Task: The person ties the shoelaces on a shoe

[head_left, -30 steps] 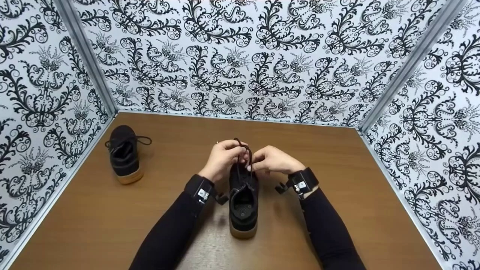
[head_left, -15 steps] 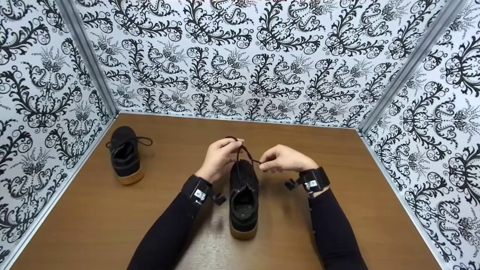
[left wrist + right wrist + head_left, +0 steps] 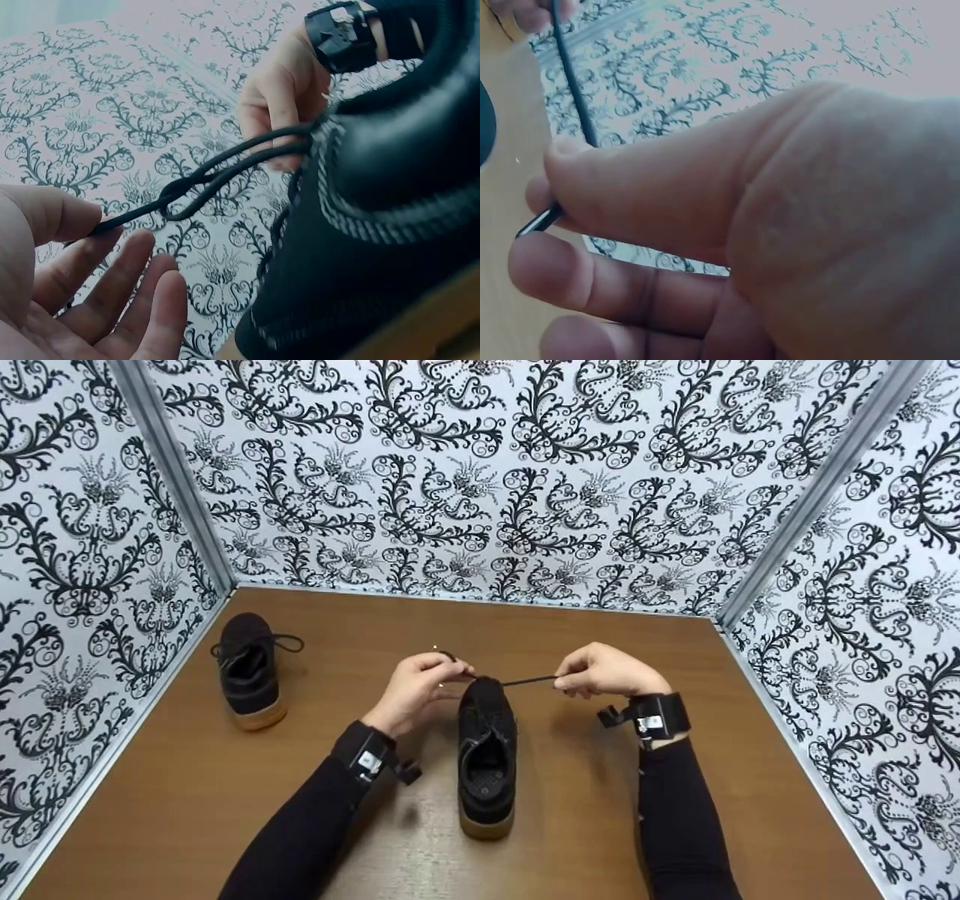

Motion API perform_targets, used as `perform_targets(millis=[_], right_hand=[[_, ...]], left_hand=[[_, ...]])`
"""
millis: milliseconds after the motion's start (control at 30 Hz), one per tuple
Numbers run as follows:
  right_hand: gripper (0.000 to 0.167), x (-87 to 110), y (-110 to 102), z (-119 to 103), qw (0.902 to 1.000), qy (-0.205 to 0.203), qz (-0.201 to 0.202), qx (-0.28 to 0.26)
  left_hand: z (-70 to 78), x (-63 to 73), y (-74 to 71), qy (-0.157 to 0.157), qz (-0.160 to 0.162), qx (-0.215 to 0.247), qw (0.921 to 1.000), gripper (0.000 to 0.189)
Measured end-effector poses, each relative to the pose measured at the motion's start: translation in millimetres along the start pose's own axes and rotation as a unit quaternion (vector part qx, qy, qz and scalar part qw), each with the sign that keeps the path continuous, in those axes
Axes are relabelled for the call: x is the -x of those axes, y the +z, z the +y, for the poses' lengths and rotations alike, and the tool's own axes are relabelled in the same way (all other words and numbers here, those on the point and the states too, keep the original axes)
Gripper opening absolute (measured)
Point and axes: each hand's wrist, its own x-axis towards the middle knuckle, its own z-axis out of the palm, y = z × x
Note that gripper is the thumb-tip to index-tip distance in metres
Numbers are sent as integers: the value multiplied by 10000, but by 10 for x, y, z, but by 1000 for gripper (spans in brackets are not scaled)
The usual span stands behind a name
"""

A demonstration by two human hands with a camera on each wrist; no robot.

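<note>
The main risk is a lost grip. The right hand (image 3: 604, 671), out to the right of the black fabric shoe with the tan sole (image 3: 486, 787), pinches the thin black round-cord lace (image 3: 529, 681) between thumb and finger very near its end; a short shiny tip pokes past the thumb, so a hard pull could slide it free. The left hand (image 3: 411, 688), left of the shoe's toe, also pinches the lace between thumb and forefinger, its other fingers loosely spread. Should one side be drawn harder than the other, the crossing seen between the left hand and the shoe could come out lopsided, or snag where one strand bends round the other. A pull toward the toe might also drag or tip the shoe, since neither hand appears to steady it.

The shoe stands upright on the brown wood-grain surface (image 3: 765, 810), heel toward the person, its dark insole showing through the opening and pale stitching edging the upper. The lace stretches nearly straight from its toe to the right hand. A matching black shoe (image 3: 247, 675) stands well apart, to its left and farther back.
</note>
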Motion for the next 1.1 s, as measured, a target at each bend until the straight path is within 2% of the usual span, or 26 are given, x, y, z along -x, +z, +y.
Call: perform_targets(millis=[200,367,500,567,700,767,833,900,967,1033,1100], right_hand=[[15,83,-92,105,9994,280,-130,125],[22,143,-154,196,9982,529,-99,271],[23,112,-130,202,9965,603,-91,579],[22,67,-87,167,9960,624,-116,636],[33,-37,49,39,9961,432,-273,712],[38,-85,135,-45,9957,185,-365,836],[38,-130,228,-130,9942,-143,-440,971],[37,-165,325,-219,9925,-442,-519,1018],[33,-194,413,-287,9928,-585,-694,783],[28,-218,488,-338,9926,-667,-814,605],[24,-233,548,-374,9927,-685,-907,396]], left_hand=[[-5,152,-192,-557,-315,-307,9975,10],[-43,225,-354,-1177,-790,-555,9883,11],[-68,255,-420,-1565,-1092,-889,9776,13],[-66,269,-424,-1692,-1210,-1211,9706,17],[-31,312,-390,-1833,-1309,-2092,9516,38],[-12,331,-357,-1761,-1213,-2357,9480,45],[-1,339,-310,-1527,-1056,-2332,9545,45],[-5,337,-266,-1135,-919,-2241,9636,39],[-19,334,-224,-703,-873,-2229,9684,31],[-40,333,-187,-315,-950,-2380,9661,25],[-66,334,-147,15,-1066,-2649,9584,22]])
